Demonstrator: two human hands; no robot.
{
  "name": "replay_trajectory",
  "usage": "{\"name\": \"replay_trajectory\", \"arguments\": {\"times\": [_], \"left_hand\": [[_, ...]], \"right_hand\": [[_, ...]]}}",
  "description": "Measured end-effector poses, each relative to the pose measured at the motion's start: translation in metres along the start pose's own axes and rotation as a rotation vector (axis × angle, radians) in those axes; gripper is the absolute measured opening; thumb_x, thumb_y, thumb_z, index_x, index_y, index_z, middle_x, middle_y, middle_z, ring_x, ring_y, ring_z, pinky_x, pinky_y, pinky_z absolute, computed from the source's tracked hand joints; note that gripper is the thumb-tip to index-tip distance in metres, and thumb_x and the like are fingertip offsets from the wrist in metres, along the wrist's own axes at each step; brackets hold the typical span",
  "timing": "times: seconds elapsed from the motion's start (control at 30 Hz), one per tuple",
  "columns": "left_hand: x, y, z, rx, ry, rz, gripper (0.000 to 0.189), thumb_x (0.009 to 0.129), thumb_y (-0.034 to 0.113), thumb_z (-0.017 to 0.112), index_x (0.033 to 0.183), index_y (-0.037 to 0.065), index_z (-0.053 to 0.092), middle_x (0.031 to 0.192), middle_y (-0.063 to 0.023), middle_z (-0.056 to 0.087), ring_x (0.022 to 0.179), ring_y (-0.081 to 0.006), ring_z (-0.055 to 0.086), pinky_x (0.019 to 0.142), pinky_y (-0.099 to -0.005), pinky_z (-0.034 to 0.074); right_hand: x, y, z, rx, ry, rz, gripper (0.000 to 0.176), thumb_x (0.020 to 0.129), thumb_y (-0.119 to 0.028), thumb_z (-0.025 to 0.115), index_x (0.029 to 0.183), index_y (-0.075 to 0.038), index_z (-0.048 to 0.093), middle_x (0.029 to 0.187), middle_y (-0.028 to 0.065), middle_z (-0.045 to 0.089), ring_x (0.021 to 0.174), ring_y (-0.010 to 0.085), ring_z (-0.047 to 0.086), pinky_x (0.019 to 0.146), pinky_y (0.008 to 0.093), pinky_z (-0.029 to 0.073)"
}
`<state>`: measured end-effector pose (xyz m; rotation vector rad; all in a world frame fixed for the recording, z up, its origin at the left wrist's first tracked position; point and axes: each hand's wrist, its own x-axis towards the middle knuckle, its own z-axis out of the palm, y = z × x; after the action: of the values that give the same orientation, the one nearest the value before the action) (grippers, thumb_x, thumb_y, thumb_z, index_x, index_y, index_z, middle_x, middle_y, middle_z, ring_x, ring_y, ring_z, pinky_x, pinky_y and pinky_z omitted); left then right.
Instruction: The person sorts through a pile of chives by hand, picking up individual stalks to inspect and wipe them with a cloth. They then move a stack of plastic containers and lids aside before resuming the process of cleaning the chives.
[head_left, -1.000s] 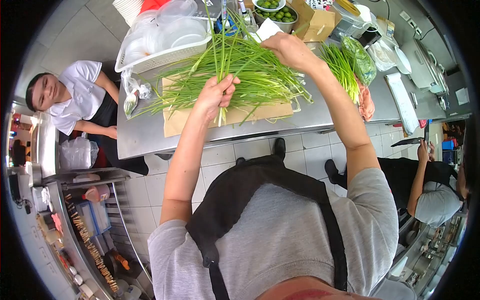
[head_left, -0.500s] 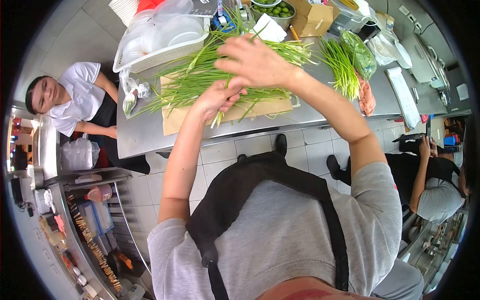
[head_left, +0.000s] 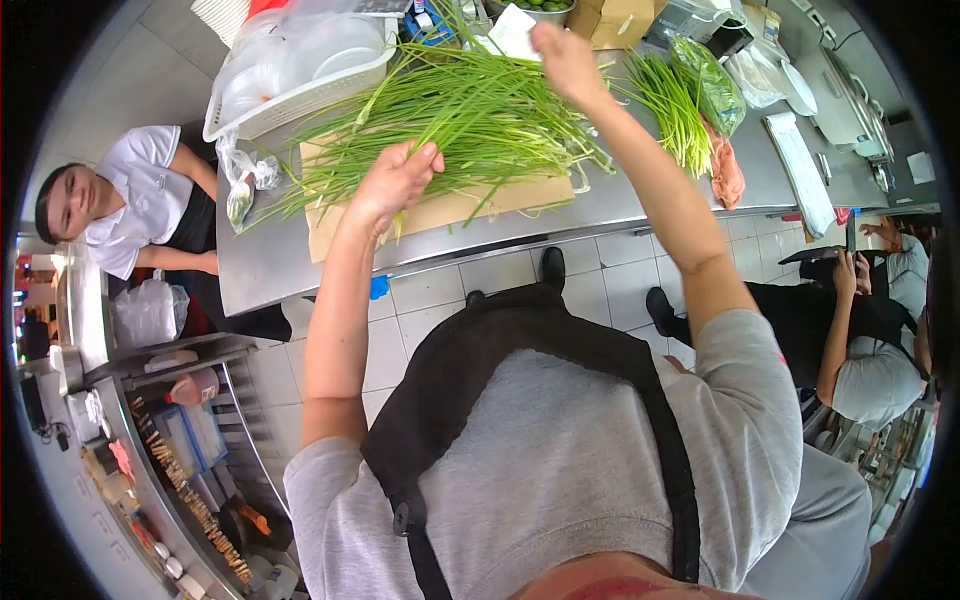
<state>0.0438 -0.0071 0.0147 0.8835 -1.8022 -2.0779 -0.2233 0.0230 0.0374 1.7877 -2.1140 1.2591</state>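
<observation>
A thick heap of long, thin green onions (head_left: 470, 110) lies spread over a brown cardboard sheet (head_left: 335, 225) on the steel table, pale ends mostly to the right. My left hand (head_left: 400, 178) is at the near side of the heap, its fingers curled round a few green onion stalks. My right hand (head_left: 568, 65) is raised over the far right end of the heap, apart from the left. Its fingers are closed, and whatever they may hold is too small or hidden to make out.
A white basket of plastic lids (head_left: 305, 105) stands at the table's back left. To the right lie another green onion bunch (head_left: 665, 105), a bagged green vegetable (head_left: 710, 85) and a clipboard (head_left: 800, 170). One person (head_left: 150, 200) stands left; others are at right.
My right hand has moved away from my left, up and to the right, and its fingers have closed. My left hand has shifted slightly left. The view has tilted a little.
</observation>
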Motion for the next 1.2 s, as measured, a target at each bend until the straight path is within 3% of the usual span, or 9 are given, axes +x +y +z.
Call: {"name": "replay_trajectory", "arguments": {"times": [0.13, 0.27, 0.33, 0.47, 0.73, 0.8, 0.9, 1.03, 1.2], "left_hand": [[0.004, -0.022, -0.010, -0.315, 0.127, -0.023, 0.024, 0.089, 0.030, 0.045, 0.079, 0.008, 0.049, 0.054, 0.0074, 0.030, 0.043, -0.0031, 0.025, 0.036, -0.0181, 0.018], [0.014, -0.038, -0.009, -0.890, 0.067, 0.159, 0.022, 0.085, 0.026, 0.052, 0.089, 0.004, 0.052, 0.055, 0.0045, 0.032, 0.043, -0.0046, 0.027, 0.035, -0.0173, 0.022], [0.022, -0.046, -0.005, -0.953, 0.037, 0.148, 0.021, 0.085, 0.024, 0.052, 0.092, 0.004, 0.052, 0.054, 0.0043, 0.032, 0.043, -0.0049, 0.028, 0.035, -0.0174, 0.023], [0.029, -0.048, 0.005, -1.044, -0.048, 0.140, 0.023, 0.086, 0.023, 0.051, 0.097, 0.003, 0.051, 0.054, 0.0038, 0.031, 0.044, -0.0054, 0.028, 0.036, -0.0180, 0.024], [0.028, -0.050, 0.008, -1.100, -0.052, 0.082, 0.021, 0.086, 0.019, 0.050, 0.099, 0.003, 0.052, 0.057, 0.0021, 0.035, 0.047, -0.0069, 0.031, 0.038, -0.0194, 0.025], [0.026, -0.050, 0.008, -1.107, -0.052, 0.098, 0.021, 0.086, 0.018, 0.050, 0.100, 0.004, 0.051, 0.059, 0.0017, 0.037, 0.048, -0.0072, 0.031, 0.039, -0.0195, 0.026], [0.022, -0.044, 0.013, -1.091, -0.029, 0.156, 0.021, 0.086, 0.017, 0.050, 0.102, 0.005, 0.051, 0.063, 0.0012, 0.039, 0.051, -0.0077, 0.033, 0.041, -0.0196, 0.027], [0.023, -0.025, 0.028, -0.973, 0.104, 0.353, 0.023, 0.085, 0.017, 0.052, 0.104, 0.004, 0.051, 0.068, 0.0004, 0.045, 0.052, -0.0073, 0.037, 0.043, -0.0191, 0.030], [0.033, -0.002, 0.045, -0.767, 0.080, 0.452, 0.028, 0.084, 0.016, 0.052, 0.108, 0.002, 0.050, 0.078, -0.0031, 0.054, 0.053, -0.0064, 0.043, 0.041, -0.0181, 0.031]], "right_hand": [[-0.012, 0.045, 0.004, -0.551, -0.138, -0.205, 0.013, 0.078, -0.019, 0.051, 0.083, -0.011, 0.058, 0.071, 0.0145, 0.058, 0.069, 0.0323, 0.056, 0.064, 0.0448, 0.044], [-0.039, 0.027, 0.016, -0.461, -0.074, -0.450, 0.008, 0.074, -0.015, 0.054, 0.077, -0.010, 0.059, 0.071, 0.0107, 0.059, 0.068, 0.0294, 0.056, 0.065, 0.0436, 0.044], [-0.047, 0.017, 0.027, -0.286, -0.548, -0.288, 0.007, 0.071, -0.012, 0.054, 0.073, -0.010, 0.060, 0.072, 0.0100, 0.060, 0.070, 0.0285, 0.058, 0.066, 0.0428, 0.044], [-0.052, 0.012, 0.030, -0.457, -0.644, -0.172, 0.007, 0.070, -0.011, 0.055, 0.073, -0.009, 0.061, 0.075, 0.0129, 0.061, 0.075, 0.0296, 0.059, 0.063, 0.0414, 0.046], [-0.024, 0.004, 0.001, -0.366, -0.601, 0.067, 0.010, 0.069, -0.011, 0.053, 0.075, -0.011, 0.061, 0.075, 0.0132, 0.061, 0.069, 0.0312, 0.059, 0.063, 0.0392, 0.047], [-0.002, 0.007, -0.029, -0.334, -0.395, -0.071, 0.008, 0.074, -0.009, 0.050, 0.076, -0.009, 0.058, 0.068, 0.0094, 0.058, 0.065, 0.0240, 0.057, 0.060, 0.0323, 0.045], [0.017, -0.001, -0.076, 0.181, -0.184, 0.114, 0.013, 0.078, -0.006, 0.052, 0.090, -0.005, 0.059, 0.071, 0.0007, 0.058, 0.066, 0.0078, 0.053, 0.066, 0.0211, 0.042], [0.001, 0.016, -0.068, 0.396, -0.326, 0.340, 0.019, 0.073, 0.003, 0.054, 0.090, -0.004, 0.061, 0.081, 0.0037, 0.062, 0.072, 0.0086, 0.055, 0.067, 0.0220, 0.043], [-0.035, 0.000, -0.050, 0.650, -0.405, 0.525, 0.015, 0.078, -0.007, 0.056, 0.092, -0.006, 0.061, 0.078, 0.0014, 0.062, 0.068, 0.0047, 0.053, 0.057, 0.0208, 0.037]]}}
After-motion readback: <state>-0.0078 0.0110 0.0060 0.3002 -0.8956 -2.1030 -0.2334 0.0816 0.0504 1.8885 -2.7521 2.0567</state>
